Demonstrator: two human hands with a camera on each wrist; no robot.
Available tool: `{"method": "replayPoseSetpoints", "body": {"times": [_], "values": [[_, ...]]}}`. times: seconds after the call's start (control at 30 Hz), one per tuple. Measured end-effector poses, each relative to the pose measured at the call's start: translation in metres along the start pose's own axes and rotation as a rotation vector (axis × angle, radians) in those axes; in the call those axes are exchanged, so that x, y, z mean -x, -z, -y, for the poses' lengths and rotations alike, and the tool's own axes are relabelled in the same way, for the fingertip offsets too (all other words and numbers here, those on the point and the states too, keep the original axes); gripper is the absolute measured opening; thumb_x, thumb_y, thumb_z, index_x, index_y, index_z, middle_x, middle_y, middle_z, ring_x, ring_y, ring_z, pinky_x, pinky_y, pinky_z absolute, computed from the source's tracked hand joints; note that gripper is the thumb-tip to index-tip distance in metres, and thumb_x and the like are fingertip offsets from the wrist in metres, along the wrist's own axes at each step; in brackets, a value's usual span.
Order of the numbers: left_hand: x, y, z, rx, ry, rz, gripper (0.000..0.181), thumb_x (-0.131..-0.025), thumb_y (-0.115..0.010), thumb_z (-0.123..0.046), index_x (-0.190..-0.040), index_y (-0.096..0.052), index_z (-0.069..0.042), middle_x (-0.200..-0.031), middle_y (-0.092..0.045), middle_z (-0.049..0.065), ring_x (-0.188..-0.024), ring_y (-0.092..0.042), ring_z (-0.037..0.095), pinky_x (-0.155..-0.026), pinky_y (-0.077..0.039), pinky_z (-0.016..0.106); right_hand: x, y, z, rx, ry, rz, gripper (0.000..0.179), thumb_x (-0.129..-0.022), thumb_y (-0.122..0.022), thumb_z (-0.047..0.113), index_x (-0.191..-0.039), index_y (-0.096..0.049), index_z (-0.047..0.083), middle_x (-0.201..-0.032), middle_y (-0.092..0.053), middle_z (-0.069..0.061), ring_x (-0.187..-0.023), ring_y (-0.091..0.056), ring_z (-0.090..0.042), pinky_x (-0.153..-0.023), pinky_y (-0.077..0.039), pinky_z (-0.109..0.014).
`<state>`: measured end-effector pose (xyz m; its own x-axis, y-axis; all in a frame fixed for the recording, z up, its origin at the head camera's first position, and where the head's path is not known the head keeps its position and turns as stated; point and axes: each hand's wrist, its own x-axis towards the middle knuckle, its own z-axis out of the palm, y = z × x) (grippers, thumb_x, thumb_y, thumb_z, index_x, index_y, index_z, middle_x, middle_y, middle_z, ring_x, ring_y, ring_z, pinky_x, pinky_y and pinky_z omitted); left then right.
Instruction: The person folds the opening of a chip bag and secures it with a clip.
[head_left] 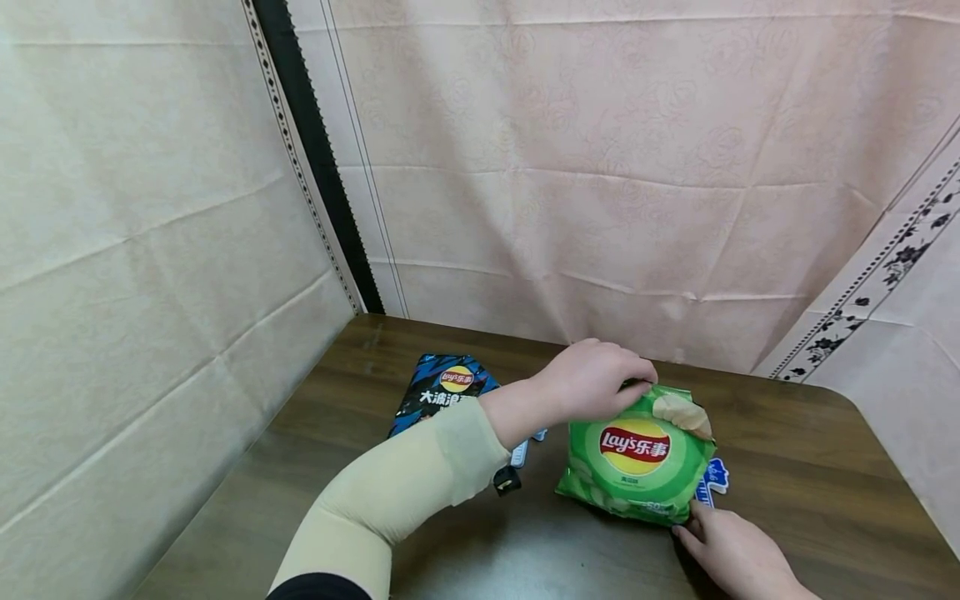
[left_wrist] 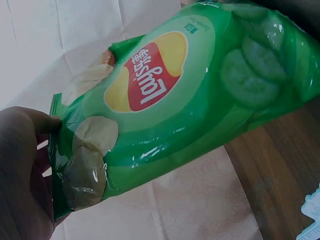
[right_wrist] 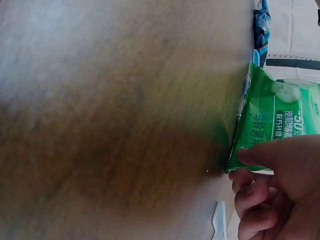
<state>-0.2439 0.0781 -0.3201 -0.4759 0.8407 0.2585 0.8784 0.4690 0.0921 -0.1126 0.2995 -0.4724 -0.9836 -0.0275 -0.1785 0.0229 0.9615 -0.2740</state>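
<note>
A green Lay's chip bag [head_left: 637, 458] stands tilted over the wooden table, its printed front toward the head camera. My left hand [head_left: 596, 379] holds its top edge, thumb on the near side in the left wrist view, where the bag [left_wrist: 165, 110] fills most of the picture. Down at the lower right corner, my right hand [head_left: 731, 546] pinches the bag between thumb and fingers. The right wrist view shows that thumb [right_wrist: 260, 152] over the bag's bottom corner. Partly hidden behind the bag is a blue-and-white flat piece [head_left: 712, 479].
A dark blue Lay's bag [head_left: 442, 387] lies left on the table [head_left: 480, 542], partly covered by my left forearm. Beside that forearm are another blue-and-white piece [head_left: 519, 454] and a small black object [head_left: 507, 480]. Cloth curtains [head_left: 600, 167] hang behind and at both sides.
</note>
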Motion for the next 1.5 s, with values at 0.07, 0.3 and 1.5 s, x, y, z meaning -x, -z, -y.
{"method": "replayPoseSetpoints", "body": {"times": [0.07,0.3,1.5], "values": [[0.0009,-0.0006,0.0004,0.022,0.000,0.000,0.020,-0.102,-0.055,-0.035,-0.114,-0.070,-0.030,-0.105,-0.067,-0.019,-0.089,-0.058,-0.003,-0.083,-0.046,0.019,-0.0004,0.0002,0.0005,-0.004,0.003,-0.002,0.018,-0.091,-0.071,0.028,-0.087,-0.058,0.015,-0.064,-0.049,0.005,-0.059,-0.046,-0.013,-0.053,-0.038,-0.034],[0.0039,-0.0021,0.0007,0.040,0.005,-0.016,0.020,-0.102,-0.056,-0.033,-0.116,-0.069,-0.029,-0.106,-0.066,-0.018,-0.089,-0.058,-0.003,-0.082,-0.046,0.017,-0.0023,0.0024,-0.0003,-0.008,0.055,-0.042,0.015,-0.088,-0.075,0.022,-0.088,-0.062,0.015,-0.072,-0.060,0.005,-0.065,-0.054,-0.011,-0.057,-0.048,-0.037],[0.0039,0.0030,-0.0041,0.051,-0.063,-0.023,0.024,-0.104,-0.052,-0.034,-0.121,-0.068,-0.033,-0.105,-0.062,-0.020,-0.093,-0.056,-0.006,-0.075,-0.045,0.013,-0.0009,0.0029,0.0003,0.008,0.051,-0.046,0.019,-0.088,-0.074,0.023,-0.082,-0.056,0.017,-0.062,-0.048,0.006,-0.060,-0.046,-0.013,-0.053,-0.040,-0.035]]}}
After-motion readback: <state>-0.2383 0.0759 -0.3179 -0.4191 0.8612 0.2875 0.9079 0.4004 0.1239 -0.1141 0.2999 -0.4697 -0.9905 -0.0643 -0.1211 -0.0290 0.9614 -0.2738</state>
